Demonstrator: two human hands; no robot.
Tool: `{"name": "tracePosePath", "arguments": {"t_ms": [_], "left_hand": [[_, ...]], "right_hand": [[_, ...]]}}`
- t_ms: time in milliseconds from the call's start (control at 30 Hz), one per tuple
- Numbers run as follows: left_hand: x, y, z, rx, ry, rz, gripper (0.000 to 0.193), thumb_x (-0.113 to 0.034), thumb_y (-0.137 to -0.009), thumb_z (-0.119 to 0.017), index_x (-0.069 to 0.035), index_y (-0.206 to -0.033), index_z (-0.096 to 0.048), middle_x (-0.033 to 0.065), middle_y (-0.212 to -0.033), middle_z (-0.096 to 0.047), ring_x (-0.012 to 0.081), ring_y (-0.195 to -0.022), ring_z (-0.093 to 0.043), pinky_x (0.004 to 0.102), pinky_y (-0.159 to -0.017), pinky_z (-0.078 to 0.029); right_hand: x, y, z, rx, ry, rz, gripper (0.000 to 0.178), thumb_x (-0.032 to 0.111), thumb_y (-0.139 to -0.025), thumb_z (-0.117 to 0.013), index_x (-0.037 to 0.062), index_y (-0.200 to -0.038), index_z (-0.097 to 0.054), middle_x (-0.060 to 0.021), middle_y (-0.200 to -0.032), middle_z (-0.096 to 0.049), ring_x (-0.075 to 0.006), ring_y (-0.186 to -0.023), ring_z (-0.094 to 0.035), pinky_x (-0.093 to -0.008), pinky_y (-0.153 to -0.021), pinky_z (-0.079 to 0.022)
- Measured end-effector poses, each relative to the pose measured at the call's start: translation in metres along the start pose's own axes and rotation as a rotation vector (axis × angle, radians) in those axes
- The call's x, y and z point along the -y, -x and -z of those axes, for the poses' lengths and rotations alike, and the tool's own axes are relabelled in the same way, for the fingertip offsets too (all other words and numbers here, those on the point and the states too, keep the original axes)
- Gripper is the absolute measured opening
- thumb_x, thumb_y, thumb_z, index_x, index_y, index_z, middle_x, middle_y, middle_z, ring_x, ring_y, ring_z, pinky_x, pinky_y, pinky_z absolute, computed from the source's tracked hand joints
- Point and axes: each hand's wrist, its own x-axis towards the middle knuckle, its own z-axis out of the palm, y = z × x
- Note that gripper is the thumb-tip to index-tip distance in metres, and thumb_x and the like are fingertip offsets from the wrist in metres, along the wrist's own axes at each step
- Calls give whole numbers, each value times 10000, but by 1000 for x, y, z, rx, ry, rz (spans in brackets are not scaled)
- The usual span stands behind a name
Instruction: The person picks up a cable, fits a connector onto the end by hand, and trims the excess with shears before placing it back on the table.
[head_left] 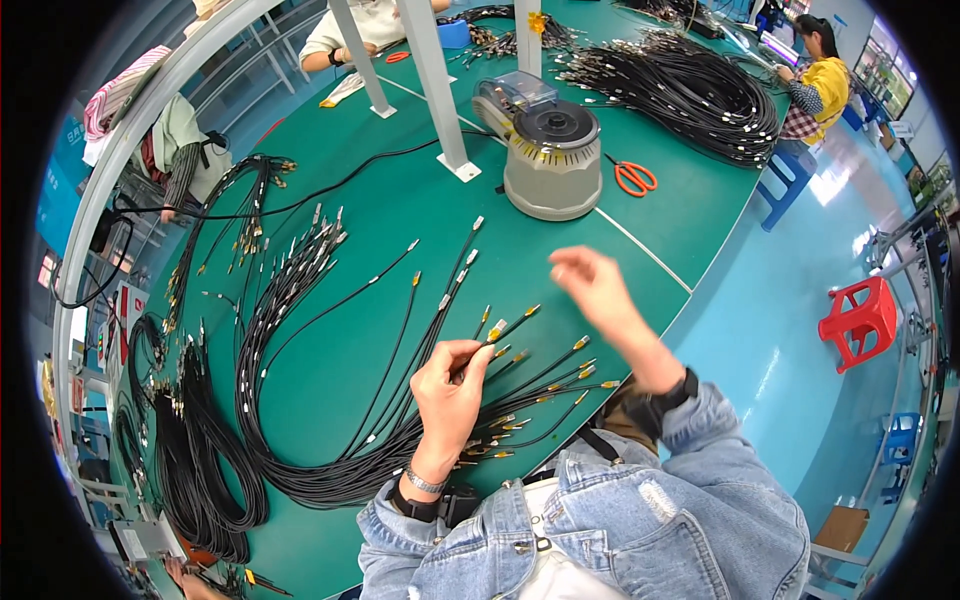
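Two bare hands are over the green table [690, 225]. The left hand [447, 392] is closed, thumb against fingers, on black cable ends [519, 320] whose yellow-tagged tips stick out past the fingertips; how many strands lie in the grip is hidden by the curled fingers. The right hand [597, 292] is raised to the right of these tips, well apart from them, and motion blur smears its fingers, so whether they meet or hold anything small cannot be told.

From beneath the left forearm, a thick cable bundle [300, 478] curves leftward and up across the table; the wrist and sleeve cover part of it, and the ends near the person's jacket [640, 500] overlap too closely to count. Beyond the right hand stand a round grey dispenser [553, 185] and, just beside it, orange-handled scissors [634, 178]. A co-worker in a light top [340, 38] is cut off by the upper edge, and at the lower left only part of another person's hand [192, 580] shows.
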Motion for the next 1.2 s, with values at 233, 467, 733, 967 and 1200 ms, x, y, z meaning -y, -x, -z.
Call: {"name": "tracePosePath", "arguments": {"t_ms": [233,467,733,967,1200], "left_hand": [[-7,4,7,146,-27,26,68,7,-777,-664,0,-843,-648,34,-683,-616,70,-574,-560,212,-512,-425],[-10,2,13,175,-151,-164,82,-21,-748,-684,-46,-821,-655,50,-690,-597,175,-589,-558,281,-530,-441],[-9,0,27,152,-218,-238,88,-44,-724,-708,-51,-775,-636,45,-656,-572,202,-594,-542,307,-540,-441],[-8,3,36,252,-236,-183,111,-71,-703,-726,-49,-743,-625,29,-646,-576,199,-597,-520,299,-528,-426],[-11,0,38,274,-291,-311,111,-87,-695,-724,-57,-735,-625,24,-649,-571,197,-589,-500,305,-532,-419]], "right_hand": [[-58,-141,131,-412,997,247,237,61,-765,-569,-3,-989,-611,-192,-933,-608,-344,-888,-585,-409,-800,-471],[-67,-150,161,-116,1267,-7,327,22,-728,-581,1,-1054,-573,-188,-975,-597,-321,-894,-585,-402,-790,-471],[10,-61,136,17,-32,-108,566,42,-750,-636,1,-1271,-419,-98,-889,-594,-137,-804,-567,-269,-715,-475],[80,21,57,424,-190,-138,590,51,-750,-658,36,-1284,-409,-62,-869,-572,-127,-767,-556,-250,-690,-457],[93,45,11,744,582,422,414,177,-731,-706,43,-1084,-538,-65,-784,-553,-207,-723,-567,-337,-666,-455]]}}
